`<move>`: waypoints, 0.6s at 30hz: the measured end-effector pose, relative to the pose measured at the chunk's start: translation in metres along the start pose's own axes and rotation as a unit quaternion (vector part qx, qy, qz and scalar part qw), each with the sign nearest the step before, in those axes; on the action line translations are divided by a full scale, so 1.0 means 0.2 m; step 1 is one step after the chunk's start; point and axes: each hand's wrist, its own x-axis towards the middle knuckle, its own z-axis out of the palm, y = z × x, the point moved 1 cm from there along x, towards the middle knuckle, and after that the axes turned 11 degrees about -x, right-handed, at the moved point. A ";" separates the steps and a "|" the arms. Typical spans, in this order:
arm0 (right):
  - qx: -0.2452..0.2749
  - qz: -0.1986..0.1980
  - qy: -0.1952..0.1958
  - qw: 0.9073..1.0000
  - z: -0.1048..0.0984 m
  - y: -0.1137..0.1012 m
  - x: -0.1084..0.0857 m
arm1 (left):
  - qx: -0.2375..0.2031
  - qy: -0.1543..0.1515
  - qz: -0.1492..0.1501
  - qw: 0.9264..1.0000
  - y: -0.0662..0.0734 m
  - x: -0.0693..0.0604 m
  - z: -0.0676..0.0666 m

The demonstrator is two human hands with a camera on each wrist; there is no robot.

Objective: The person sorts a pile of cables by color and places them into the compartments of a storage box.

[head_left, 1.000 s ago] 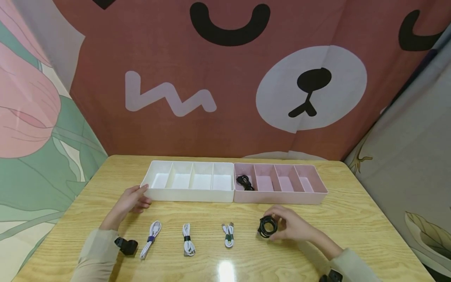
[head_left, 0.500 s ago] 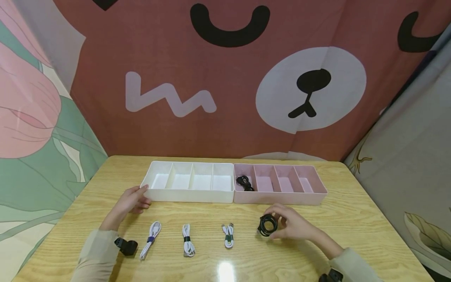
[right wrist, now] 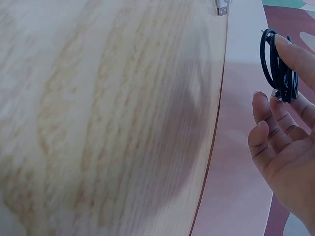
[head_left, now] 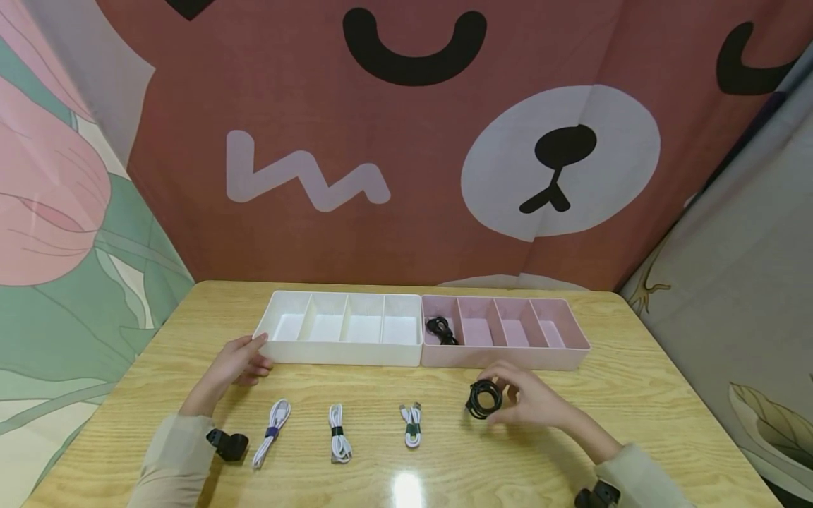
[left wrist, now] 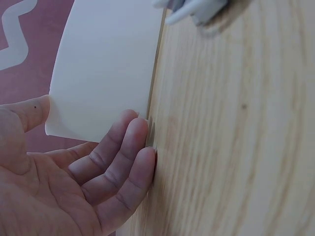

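Note:
My left hand (head_left: 233,365) holds the front left corner of a white divided box (head_left: 343,353), thumb at the rim; in the left wrist view, the hand's (left wrist: 93,182) curled fingers rest against the box wall (left wrist: 103,64). Between thumb and fingers, my right hand (head_left: 530,401) pinches a coiled black cable (head_left: 471,407) above the table, in front of a pink divided box (head_left: 502,357). The right wrist view shows this coil (right wrist: 279,73) in the right hand (right wrist: 288,132), other fingers half bent. Another black cable (head_left: 441,329) lies in the pink box's leftmost compartment.
Three bundled white cables lie on the table (head_left: 375,487): one with a purple tie (head_left: 272,432) near my left sleeve, one with a dark tie (head_left: 339,434), and one with a green tie (head_left: 413,425). A patterned cloth (head_left: 406,240) hangs behind the table.
My right hand and the black coil have risen slightly, toward the pink box. My left hand stays at the white box.

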 end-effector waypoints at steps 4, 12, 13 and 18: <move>-0.007 0.007 0.004 1.000 0.00 0.01 0.00 | 0.010 -0.003 0.006 1.000 0.01 -0.01 0.00; -0.011 0.014 0.016 1.000 -0.03 0.01 0.02 | 0.032 0.012 -0.008 0.999 0.06 -0.05 0.03; -0.012 0.017 0.017 1.000 -0.04 0.01 0.02 | 0.035 0.013 -0.011 0.999 0.06 -0.05 0.03; -0.004 0.015 0.012 1.000 -0.07 0.00 0.04 | 0.040 0.017 -0.012 0.999 0.07 -0.06 0.04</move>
